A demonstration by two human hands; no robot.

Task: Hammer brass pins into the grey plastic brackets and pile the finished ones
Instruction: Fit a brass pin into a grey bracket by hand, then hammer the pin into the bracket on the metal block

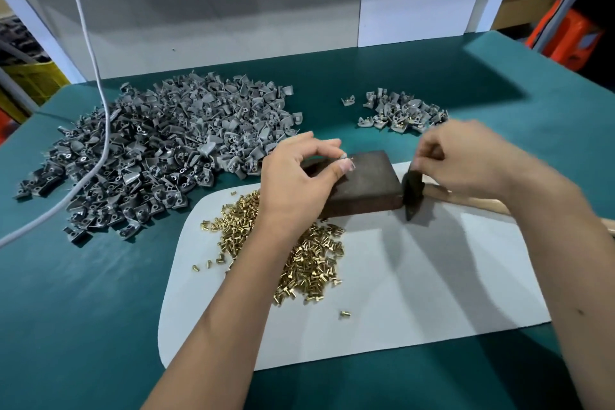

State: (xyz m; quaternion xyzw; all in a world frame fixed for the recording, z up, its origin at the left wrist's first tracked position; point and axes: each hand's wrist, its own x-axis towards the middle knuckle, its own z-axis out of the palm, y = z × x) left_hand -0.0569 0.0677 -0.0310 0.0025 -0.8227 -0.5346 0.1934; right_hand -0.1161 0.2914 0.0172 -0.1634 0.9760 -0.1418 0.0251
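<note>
The big heap of unpinned grey brackets point(149, 150) lies at the bench's point(83, 293) left, likely as feed stock, with the loose brass pins point(299, 253) on the white mat point(416, 293) under the left forearm. The left hand point(296, 183), over the dark block point(362, 183), pinches something small I cannot identify. The blurred right hand point(466, 156) curls around the hammer's head point(412, 190), just before the small finished pile point(402, 113).
</note>
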